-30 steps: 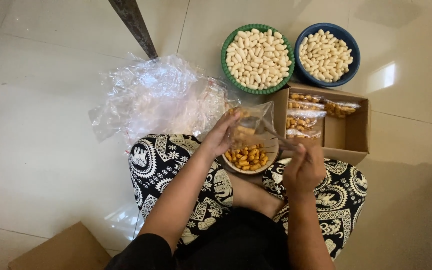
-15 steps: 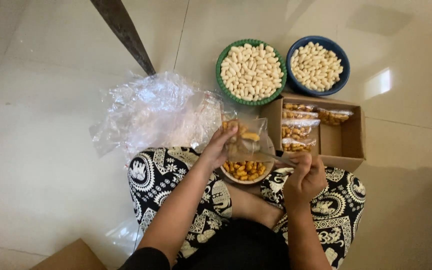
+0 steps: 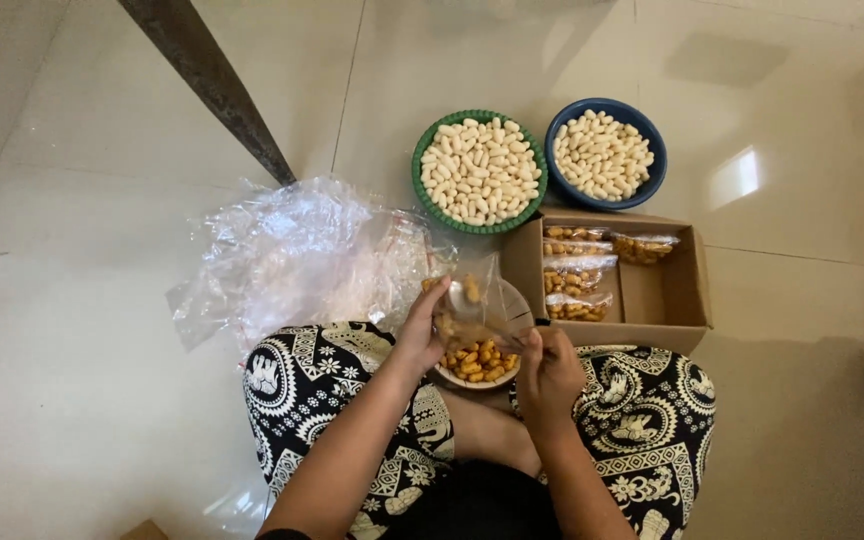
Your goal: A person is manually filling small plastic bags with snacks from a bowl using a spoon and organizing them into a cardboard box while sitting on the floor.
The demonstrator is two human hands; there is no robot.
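My left hand [image 3: 422, 328] holds a small clear plastic bag [image 3: 474, 300] with a few orange snack pieces in it, just above a small bowl [image 3: 477, 378] of orange snack pieces resting between my knees. My right hand [image 3: 550, 372] is closed on a thin spoon handle at the bowl's right rim; the spoon's head is hidden behind the bag. Both hands sit close together over my patterned trousers.
A heap of empty clear bags [image 3: 292, 255] lies to the left. A green bowl [image 3: 480, 170] and a blue bowl [image 3: 605, 153] of pale puffed pieces stand ahead. A cardboard box [image 3: 667, 290] holds several filled packets. A dark metal leg [image 3: 207, 80] slants in from the upper left.
My right hand has drawn in toward the bowl and the bag has come lower over it. The view has shifted, so everything sits lower in the frame.
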